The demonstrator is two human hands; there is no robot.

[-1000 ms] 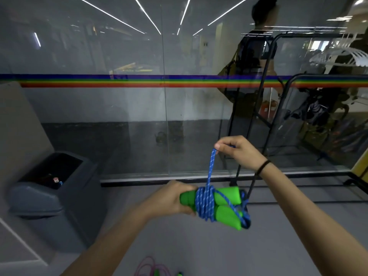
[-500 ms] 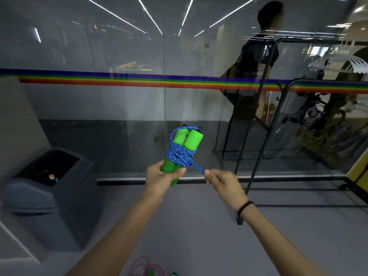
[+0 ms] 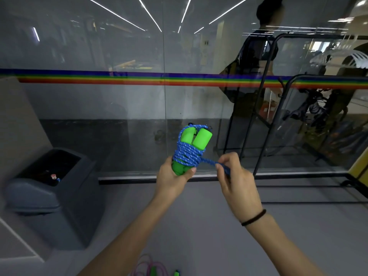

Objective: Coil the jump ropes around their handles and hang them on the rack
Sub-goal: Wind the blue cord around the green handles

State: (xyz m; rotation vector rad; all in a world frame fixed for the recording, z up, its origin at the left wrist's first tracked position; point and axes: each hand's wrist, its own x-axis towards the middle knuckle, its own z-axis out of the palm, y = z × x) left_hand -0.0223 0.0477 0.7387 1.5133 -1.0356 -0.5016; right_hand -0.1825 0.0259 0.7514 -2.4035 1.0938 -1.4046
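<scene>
A jump rope with two green foam handles (image 3: 196, 137) stands nearly upright in front of me, its blue rope (image 3: 187, 156) coiled several times around the handles' middle. My left hand (image 3: 172, 180) grips the lower ends of the handles. My right hand (image 3: 236, 176), just to the right, pinches the loose end of the blue rope, which runs taut from the coil. A black metal rack (image 3: 266, 96) stands at the right by the glass wall. A second jump rope, pink (image 3: 147, 265) with green handles, lies on the floor at the bottom edge.
A dark grey waste bin (image 3: 49, 198) stands at the left against a slanted wall. A glass wall with a rainbow stripe (image 3: 139, 78) runs across in front, reflecting a person (image 3: 258, 72). White hangers (image 3: 342, 58) hang at the upper right. The floor is grey.
The handle bundle turned from lying sideways to standing upright. My right hand went from above the bundle, pulling the rope up, to low at its right, holding the rope end.
</scene>
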